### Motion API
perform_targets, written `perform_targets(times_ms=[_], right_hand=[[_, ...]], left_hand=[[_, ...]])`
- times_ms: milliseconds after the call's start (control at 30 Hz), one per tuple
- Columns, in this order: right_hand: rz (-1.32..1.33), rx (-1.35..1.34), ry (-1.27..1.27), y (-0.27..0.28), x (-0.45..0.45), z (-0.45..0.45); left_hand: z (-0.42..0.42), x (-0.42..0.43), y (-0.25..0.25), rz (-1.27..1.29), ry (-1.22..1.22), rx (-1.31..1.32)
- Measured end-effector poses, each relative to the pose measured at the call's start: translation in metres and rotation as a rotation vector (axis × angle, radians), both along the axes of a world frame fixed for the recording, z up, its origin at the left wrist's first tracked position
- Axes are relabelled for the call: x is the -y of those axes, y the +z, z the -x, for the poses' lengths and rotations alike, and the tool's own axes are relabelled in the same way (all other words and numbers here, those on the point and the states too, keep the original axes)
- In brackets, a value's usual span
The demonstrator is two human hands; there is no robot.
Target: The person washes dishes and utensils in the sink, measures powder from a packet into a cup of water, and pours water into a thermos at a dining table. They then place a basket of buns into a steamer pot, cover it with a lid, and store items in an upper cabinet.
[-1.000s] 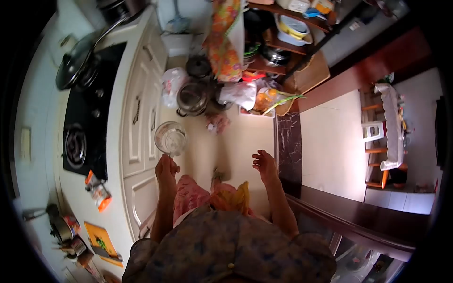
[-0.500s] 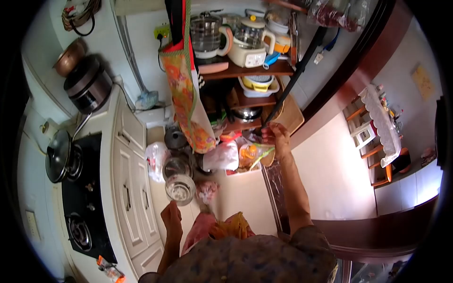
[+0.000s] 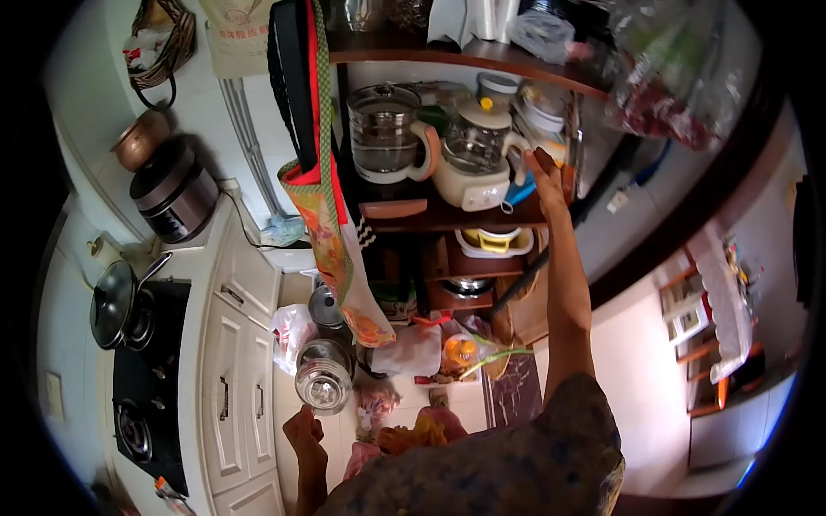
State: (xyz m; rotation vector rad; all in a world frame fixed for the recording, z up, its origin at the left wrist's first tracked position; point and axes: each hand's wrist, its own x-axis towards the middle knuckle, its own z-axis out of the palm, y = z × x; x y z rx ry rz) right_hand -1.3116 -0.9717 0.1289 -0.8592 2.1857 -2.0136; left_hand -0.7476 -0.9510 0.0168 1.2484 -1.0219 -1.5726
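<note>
My left hand [image 3: 305,430] is closed at the near edge of a clear glass vessel [image 3: 323,386], held low over the floor in front of the cabinets. My right hand [image 3: 545,176] is raised to the shelf, beside the handle of a cream appliance with a glass pot [image 3: 475,159]. Its fingers reach toward that handle; whether they touch it I cannot make out. Left of it on the same shelf stands a glass kettle [image 3: 384,138] with a pinkish handle. A blue object [image 3: 519,191] lies just below my right hand.
A floral apron [image 3: 323,232] hangs at the shelf's left side. Bags and a basket of produce [image 3: 460,353] sit on the floor below. At the left are a stove [image 3: 151,378], a covered pan [image 3: 114,305] and a cooker [image 3: 175,193]. Plastic bags [image 3: 675,77] hang upper right.
The view has tilted up toward the shelves. My right hand has risen from beside my body to the appliance handle. My left hand remains low with the glass vessel.
</note>
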Motion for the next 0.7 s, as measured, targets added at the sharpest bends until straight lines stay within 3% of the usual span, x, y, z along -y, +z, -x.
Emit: perform_targets(times_ms=[67, 133, 200, 267, 367, 433, 700], right_hand=[[0.064, 0.064, 0.139, -0.009, 0.016, 0.035], [-0.062, 0.055, 0.221, -0.005, 0.024, 0.059], [0.125, 0.264, 0.304, -0.020, 0.037, 0.072], [0.131, 0.220, 0.508, -0.009, 0.036, 0.067], [0.185, 0.184, 0.528, -0.018, 0.044, 0.048], [0.343, 0.238, 0.283, -0.023, 0.052, 0.039], [0.472, 0.147, 0.294, -0.003, 0.053, 0.019]], left_hand=[[0.022, -0.006, 0.005, -0.016, 0.048, -0.081], [0.044, -0.012, 0.007, 0.034, 0.101, -0.118], [0.067, -0.016, 0.012, 0.024, 0.136, -0.146], [0.085, -0.021, 0.012, 0.021, 0.182, -0.127], [0.112, -0.029, 0.015, 0.017, 0.236, -0.087], [0.125, -0.035, 0.018, 0.019, 0.272, -0.067], [0.137, -0.049, 0.027, 0.127, 0.270, -0.019]])
